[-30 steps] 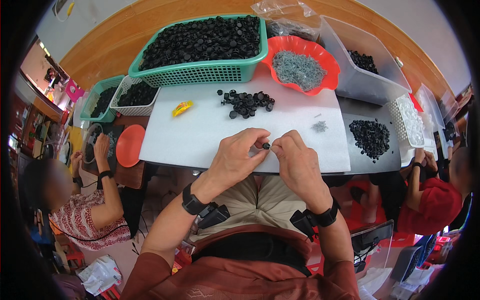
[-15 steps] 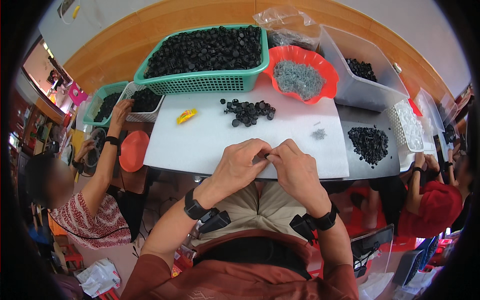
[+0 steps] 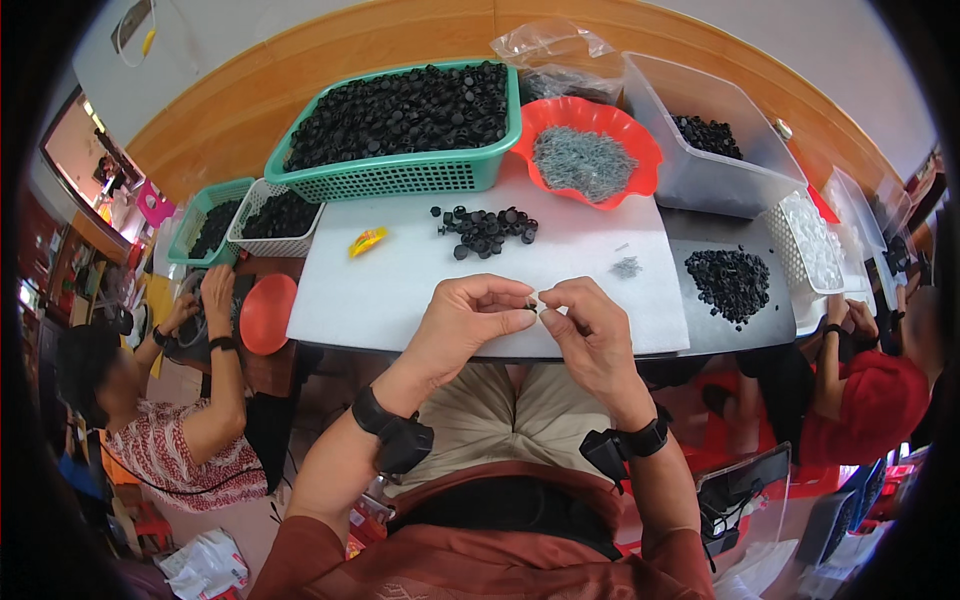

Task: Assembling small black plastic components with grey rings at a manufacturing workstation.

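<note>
At the front of the white foam sheet (image 3: 390, 300), my left hand (image 3: 455, 318) pinches a small black plastic part (image 3: 531, 308) between thumb and fingertips, mostly covered by them. My right hand (image 3: 592, 335) meets it from the other side, thumb and forefinger bent close together. Whatever lies between those right fingertips is too small to make out. Beyond my hands is a loose pile of black plastic parts (image 3: 487, 232). To their right sits a little heap of tiny metal pins (image 3: 626, 267).
Along the back stand a green basket (image 3: 400, 180) of black parts, a red scalloped bowl (image 3: 648, 165) of pins and a clear bin (image 3: 720, 190). A yellow wrapper (image 3: 367, 241) lies left; small black pieces (image 3: 728, 285) lie right. People work at both sides (image 3: 190, 440) (image 3: 865, 410).
My hands have drawn slightly apart at the fingertips, my right fingers opening out from the black part. The person on the left has pulled a hand back from the white basket.
</note>
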`<control>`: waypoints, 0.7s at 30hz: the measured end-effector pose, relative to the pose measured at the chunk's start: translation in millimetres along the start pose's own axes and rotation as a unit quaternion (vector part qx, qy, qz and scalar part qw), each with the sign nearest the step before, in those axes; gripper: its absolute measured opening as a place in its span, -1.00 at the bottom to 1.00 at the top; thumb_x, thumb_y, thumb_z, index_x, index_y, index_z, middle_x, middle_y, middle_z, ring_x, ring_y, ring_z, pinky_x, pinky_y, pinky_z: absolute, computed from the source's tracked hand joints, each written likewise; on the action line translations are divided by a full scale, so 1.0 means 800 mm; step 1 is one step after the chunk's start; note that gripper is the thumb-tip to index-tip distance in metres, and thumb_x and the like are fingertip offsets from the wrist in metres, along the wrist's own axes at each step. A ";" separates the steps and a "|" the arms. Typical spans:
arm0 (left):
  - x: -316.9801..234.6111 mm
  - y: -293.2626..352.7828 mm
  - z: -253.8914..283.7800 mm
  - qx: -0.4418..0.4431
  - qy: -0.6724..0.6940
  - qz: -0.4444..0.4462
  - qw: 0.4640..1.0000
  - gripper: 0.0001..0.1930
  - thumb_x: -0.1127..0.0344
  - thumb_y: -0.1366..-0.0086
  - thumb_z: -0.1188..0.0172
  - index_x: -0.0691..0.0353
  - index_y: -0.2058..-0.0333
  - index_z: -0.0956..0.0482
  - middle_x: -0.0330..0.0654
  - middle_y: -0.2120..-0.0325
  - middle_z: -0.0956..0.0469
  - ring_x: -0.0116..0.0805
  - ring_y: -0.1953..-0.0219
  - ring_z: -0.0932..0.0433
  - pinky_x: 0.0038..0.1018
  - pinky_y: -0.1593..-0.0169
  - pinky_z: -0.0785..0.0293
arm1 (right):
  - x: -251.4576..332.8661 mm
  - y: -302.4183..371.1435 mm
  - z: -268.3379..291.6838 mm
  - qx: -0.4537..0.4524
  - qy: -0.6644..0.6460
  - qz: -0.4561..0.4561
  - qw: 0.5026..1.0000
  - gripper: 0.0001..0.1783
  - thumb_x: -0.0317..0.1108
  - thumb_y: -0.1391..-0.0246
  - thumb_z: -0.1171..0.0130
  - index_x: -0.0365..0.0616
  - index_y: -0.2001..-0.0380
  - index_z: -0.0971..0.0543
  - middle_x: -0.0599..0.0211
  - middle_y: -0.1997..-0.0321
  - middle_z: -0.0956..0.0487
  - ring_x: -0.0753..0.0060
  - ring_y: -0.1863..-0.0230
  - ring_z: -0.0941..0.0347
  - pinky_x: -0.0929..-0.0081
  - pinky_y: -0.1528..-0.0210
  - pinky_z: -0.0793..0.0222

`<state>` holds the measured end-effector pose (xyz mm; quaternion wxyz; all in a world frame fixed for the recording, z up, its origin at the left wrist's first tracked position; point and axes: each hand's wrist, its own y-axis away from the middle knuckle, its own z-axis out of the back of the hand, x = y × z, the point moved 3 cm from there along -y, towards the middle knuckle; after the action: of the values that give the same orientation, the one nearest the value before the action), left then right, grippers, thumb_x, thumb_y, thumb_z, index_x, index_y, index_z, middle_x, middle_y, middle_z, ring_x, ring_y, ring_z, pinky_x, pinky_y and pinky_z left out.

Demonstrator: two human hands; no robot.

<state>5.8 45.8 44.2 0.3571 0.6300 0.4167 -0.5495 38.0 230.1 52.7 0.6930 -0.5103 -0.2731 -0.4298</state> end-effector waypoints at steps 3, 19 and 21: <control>0.006 0.001 0.002 -0.001 0.155 0.062 0.986 -0.73 0.59 -0.29 -0.34 0.34 0.03 -0.64 -0.12 0.16 -0.68 -0.39 0.10 -0.68 -0.38 -0.08 -0.70 | 0.002 0.005 0.003 -0.009 -0.014 -0.001 1.000 -0.74 -0.58 -0.12 -0.35 -0.19 0.09 -0.66 0.27 0.15 -0.59 0.58 0.50 -0.44 0.56 0.45 -0.37; 0.015 0.004 -0.020 0.023 0.312 0.108 0.944 -0.77 0.51 -0.36 -0.30 0.31 0.02 -0.62 -0.14 0.12 -0.65 -0.30 0.08 -0.69 -0.37 -0.10 -0.69 | -0.002 0.013 -0.003 -0.096 0.008 0.095 0.991 -0.67 -0.56 -0.02 -0.45 -0.12 0.10 -0.70 0.29 0.18 -0.59 0.53 0.50 -0.46 0.55 0.48 -0.37; 0.016 0.004 -0.020 0.020 0.313 0.109 0.943 -0.76 0.51 -0.36 -0.30 0.31 0.01 -0.61 -0.14 0.12 -0.64 -0.30 0.08 -0.69 -0.37 -0.10 -0.69 | -0.002 0.014 -0.004 -0.104 0.006 0.095 0.990 -0.67 -0.55 -0.02 -0.45 -0.11 0.10 -0.70 0.28 0.18 -0.59 0.49 0.48 -0.49 0.53 0.47 -0.39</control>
<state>15.9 60.3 33.5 0.2535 0.8188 0.4252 -0.2907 47.1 228.6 45.0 0.6755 -0.6006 -0.1731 -0.3912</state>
